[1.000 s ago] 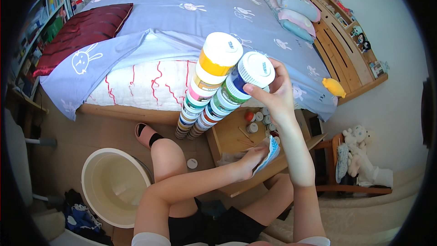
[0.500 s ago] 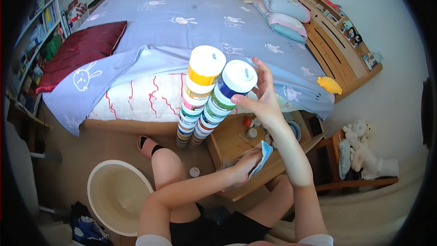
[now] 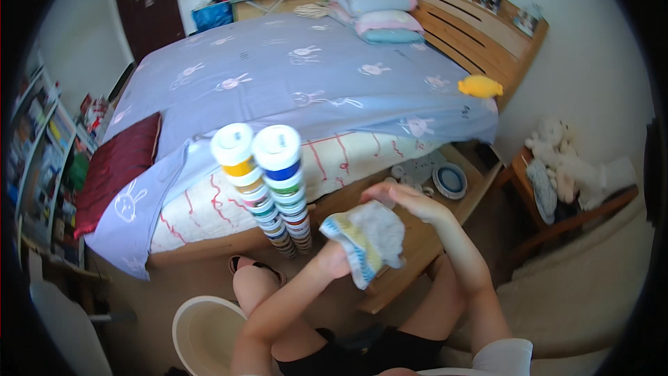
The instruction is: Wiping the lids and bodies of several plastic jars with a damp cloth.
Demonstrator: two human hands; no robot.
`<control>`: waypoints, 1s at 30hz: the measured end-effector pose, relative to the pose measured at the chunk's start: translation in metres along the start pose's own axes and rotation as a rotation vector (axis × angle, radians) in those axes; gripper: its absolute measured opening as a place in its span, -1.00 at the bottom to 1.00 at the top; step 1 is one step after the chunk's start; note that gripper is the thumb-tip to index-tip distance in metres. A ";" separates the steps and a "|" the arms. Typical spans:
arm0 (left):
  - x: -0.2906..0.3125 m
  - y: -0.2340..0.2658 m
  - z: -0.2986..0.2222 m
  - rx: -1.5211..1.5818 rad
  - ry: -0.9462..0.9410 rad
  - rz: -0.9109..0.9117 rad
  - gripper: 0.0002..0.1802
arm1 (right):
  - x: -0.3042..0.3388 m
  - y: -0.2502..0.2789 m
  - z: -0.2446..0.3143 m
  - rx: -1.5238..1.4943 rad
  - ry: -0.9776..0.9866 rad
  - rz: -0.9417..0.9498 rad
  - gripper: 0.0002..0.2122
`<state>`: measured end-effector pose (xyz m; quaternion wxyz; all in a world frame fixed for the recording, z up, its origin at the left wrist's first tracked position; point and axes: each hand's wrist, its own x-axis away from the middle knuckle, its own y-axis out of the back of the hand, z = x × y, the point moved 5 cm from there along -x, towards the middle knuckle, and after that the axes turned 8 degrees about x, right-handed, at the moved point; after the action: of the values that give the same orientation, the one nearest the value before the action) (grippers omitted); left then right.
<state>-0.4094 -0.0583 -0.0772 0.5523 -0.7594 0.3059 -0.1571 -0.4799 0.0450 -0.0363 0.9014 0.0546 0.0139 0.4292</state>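
Left hand (image 3: 337, 259) was inside or under a grey-white cloth (image 3: 383, 233) with a blue and yellow band; its fingers were covered, so I could not tell how far they were closed. Cloth sat right on that hand, in front of the knees. Right hand (image 3: 410, 202) was open, fingers loosely curved, nothing in it, at the cloth's far edge; whether it touched, I could not tell.

Left of both hands rose two tall stacks of tubs, one topped yellow (image 3: 236, 167), its neighbour topped blue (image 3: 280, 167), side by side against the bed (image 3: 271, 63). Below the right hand: an open drawer (image 3: 412, 270). Beyond that hand, in the drawer: a blue-and-white bowl (image 3: 451, 181) and small jars. Nearer than the left hand, leftward: a cream bucket (image 3: 182, 315)
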 end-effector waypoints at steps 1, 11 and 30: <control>-0.002 -0.016 0.001 -0.013 0.034 -0.017 -0.64 | 0.009 -0.002 -0.018 -0.057 -0.122 0.062 -0.59; -0.043 -0.035 0.027 -2.368 0.472 -0.101 -0.78 | 0.070 -0.038 -0.062 -0.056 -0.208 0.577 -0.61; -0.040 0.025 0.024 -1.832 -0.126 0.355 -0.66 | 0.004 0.174 -0.389 0.637 -0.972 -0.611 -0.01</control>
<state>-0.4337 -0.0196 -0.1051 -0.2299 -0.8481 0.3913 0.2733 -0.6399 0.1907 -0.4031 0.8260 0.5004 -0.2536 0.0552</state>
